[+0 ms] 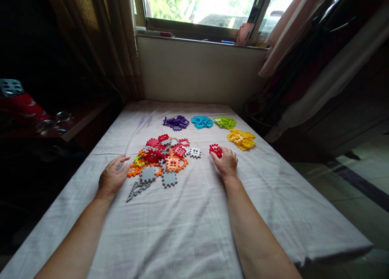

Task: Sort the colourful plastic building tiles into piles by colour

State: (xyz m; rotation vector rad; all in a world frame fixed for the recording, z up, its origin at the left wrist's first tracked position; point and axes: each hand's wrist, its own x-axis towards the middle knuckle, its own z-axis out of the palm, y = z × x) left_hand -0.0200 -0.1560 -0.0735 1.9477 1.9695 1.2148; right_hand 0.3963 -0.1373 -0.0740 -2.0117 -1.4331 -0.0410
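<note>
My right hand [226, 161] has its fingers closed on a red interlocking building piece [215, 150], low over the cloth to the right of a mixed pile. My left hand [113, 174] rests at the pile's left edge, fingers apart, beside an orange piece [133, 170]. The mixed pile holds red pieces [156, 154], grey pieces [148, 174] and orange pieces, among them an orange window piece [173, 164]. A white window piece [195, 152] lies at its right side. Nearest me is a grey triangular piece [138, 189].
Sorted heaps lie farther back: purple [176, 123], blue [202, 122], green [225, 122] and yellow [242, 139]. They share the cloth-covered table [188, 238] with the mixed pile. A pink cup [244, 33] stands on the windowsill. Glasses [54, 124] sit on a side shelf at left.
</note>
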